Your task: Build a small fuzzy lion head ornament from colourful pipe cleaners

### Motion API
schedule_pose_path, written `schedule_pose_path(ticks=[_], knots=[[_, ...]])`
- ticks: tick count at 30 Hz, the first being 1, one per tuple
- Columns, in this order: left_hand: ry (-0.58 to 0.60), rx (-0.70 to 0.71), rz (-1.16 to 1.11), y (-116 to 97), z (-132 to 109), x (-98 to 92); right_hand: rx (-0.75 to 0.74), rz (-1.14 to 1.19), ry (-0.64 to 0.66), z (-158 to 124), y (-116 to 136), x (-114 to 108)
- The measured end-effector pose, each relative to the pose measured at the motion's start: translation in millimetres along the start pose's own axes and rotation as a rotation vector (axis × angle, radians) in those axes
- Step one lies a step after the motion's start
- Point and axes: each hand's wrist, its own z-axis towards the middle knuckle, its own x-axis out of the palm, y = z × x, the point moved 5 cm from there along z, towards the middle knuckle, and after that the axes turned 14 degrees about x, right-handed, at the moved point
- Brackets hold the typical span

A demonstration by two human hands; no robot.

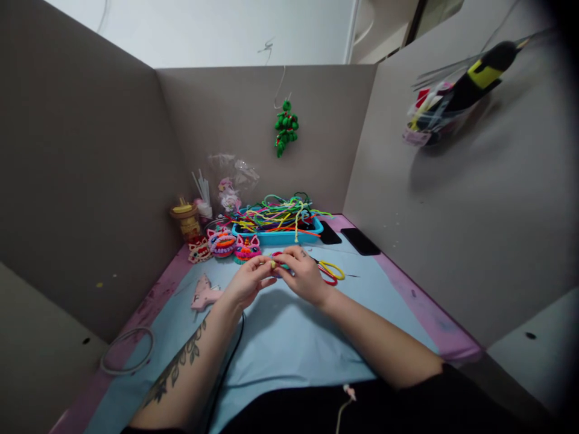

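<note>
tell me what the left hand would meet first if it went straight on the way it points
Holding a small yellow piece, the left hand would probably meet the right hand first, since it sits just ahead; exact depth is unclear.

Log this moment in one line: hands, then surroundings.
left hand: pinching small yellowish piece | right hand: fingertips beside it, contact unclear | nearby: pink glue gun, scissors, blue tray of colorful strands
</note>
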Motion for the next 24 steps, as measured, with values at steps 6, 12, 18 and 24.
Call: schedule_pose_path(ticks=[6, 12, 18, 24], knots=[[-0.008, -0.037, 0.032, 10.4, 0.9, 1.1, 0.048, 0.002, -0.028, -2.0, -7.1, 8.2], [0.016, -0.065, 0.126, 13.3, 1.4, -2.6, 0.047, 0.098, -0.013, -3.8, -11.8, 5.3], [0.018, -0.082, 0.149, 12.1, -1.4, 0.5, 0.086, 0.268, -0.046, -4.9, -15.9, 1.6], [0.035, -0.105, 0.084, 19.4, -0.1, 0.1, 0.107, 0.351, -0.054, -6.3, -10.9, 0.2]])
